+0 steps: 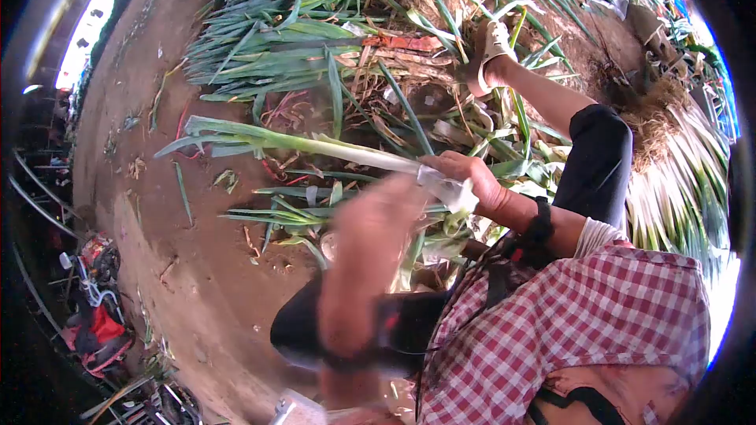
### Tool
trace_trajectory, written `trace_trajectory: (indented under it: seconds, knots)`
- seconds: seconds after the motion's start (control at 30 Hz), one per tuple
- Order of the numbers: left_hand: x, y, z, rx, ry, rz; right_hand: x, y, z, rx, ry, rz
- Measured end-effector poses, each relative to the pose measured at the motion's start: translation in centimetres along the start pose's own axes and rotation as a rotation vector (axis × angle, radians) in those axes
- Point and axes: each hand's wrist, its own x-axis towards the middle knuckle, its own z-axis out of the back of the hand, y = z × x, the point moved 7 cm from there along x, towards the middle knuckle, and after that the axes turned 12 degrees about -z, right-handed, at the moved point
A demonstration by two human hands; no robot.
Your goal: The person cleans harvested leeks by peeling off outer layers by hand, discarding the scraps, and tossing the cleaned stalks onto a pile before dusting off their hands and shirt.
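Observation:
My right hand (471, 178) is closed around the white end of a long green onion (339, 148), whose green leaves point left. A pale, translucent piece of skin (450, 191) hangs at its fingers. My left hand (386, 208), smeared by motion, is just below the stalk, close to its white end. Its fingers are too blurred to show whether they hold anything.
Piles of green onions (276, 47) lie at the top, with a red strip (405, 42) across some. More onions (681, 173) stand at the right. Loose leaves litter the brown ground (213, 267). A red and black item (102, 330) lies at lower left.

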Motion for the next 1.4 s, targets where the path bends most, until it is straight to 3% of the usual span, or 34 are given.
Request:
trace_trajectory:
  seconds: [0.03, 0.07, 0.13, 0.17, 0.23, 0.27, 0.37, 0.4, 0.57, 0.63, 0.67, 0.83, 0.97, 1.1, 1.23, 1.3, 1.4]
  knots:
    - [0.4, 0.7, 4.0, 0.096, -0.159, -0.073, 0.1, 0.4, 0.5, 0.011, -0.005, -0.001]
    - [0.1, 1.9, 8.0, -0.005, -0.428, -0.013, 0.1, 1.0, 0.8, 0.007, -0.003, 0.005]
    - [0.4, 5.3, 14.0, -0.144, -0.661, 0.140, 0.1, 2.5, 1.3, 0.074, -0.040, 0.006]
    - [0.8, 5.7, 15.0, -0.134, -0.667, 0.133, -0.1, 3.5, 1.4, 0.031, -0.077, 0.019]
    - [2.2, 6.6, 15.5, -0.665, -0.678, 0.104, -0.5, 4.7, 0.9, 0.028, -0.081, 0.057]
    - [2.5, 6.5, 15.5, -0.697, -0.683, 0.018, -0.8, 5.0, 0.3, 0.013, -0.037, 0.055]
    - [2.7, 7.0, 16.5, -0.633, -0.821, -0.009, -0.3, 4.9, -1.0, 0.099, 0.119, 0.023]
    - [2.7, 6.6, 16.8, -0.637, -0.810, -0.027, 0.3, 4.6, -1.2, 0.302, 0.217, 0.022]
    - [2.9, 3.7, 15.9, -0.575, -0.834, -0.105, 4.5, 6.4, -0.3, 0.221, 0.016, 0.021]
    - [3.1, 2.4, 15.1, -0.546, -0.829, -0.130, 6.3, 7.9, -1.8, 0.255, 0.274, -0.097]
    - [3.2, 2.2, 14.9, -0.542, -0.826, -0.126, 6.9, 8.0, -2.3, 0.502, 0.340, -0.201]
    - [3.1, 1.7, 15.4, -0.542, -0.784, -0.221, 7.8, 7.2, -3.5, 0.735, 0.380, -0.329]
    - [3.2, 1.5, 14.6, -0.531, -0.771, -0.237, 8.1, 6.4, -2.9, 0.590, 0.376, -0.319]
    - [3.4, 0.0, 13.7, -0.531, -0.717, -0.293, 8.3, 1.7, -3.9, 0.194, 0.323, -0.285]
    - [2.2, 0.0, 14.8, -0.360, -0.793, -0.242, 5.4, -8.3, -5.8, -0.428, 0.509, -0.479]
    - [1.2, -0.2, 15.7, -0.305, -0.917, -0.229, 2.7, -16.0, -5.5, -0.376, 0.297, -0.621]
    - [1.2, 0.7, 15.8, -0.311, -0.943, -0.246, 0.4, -19.4, -4.4, -0.401, 0.270, -0.703]
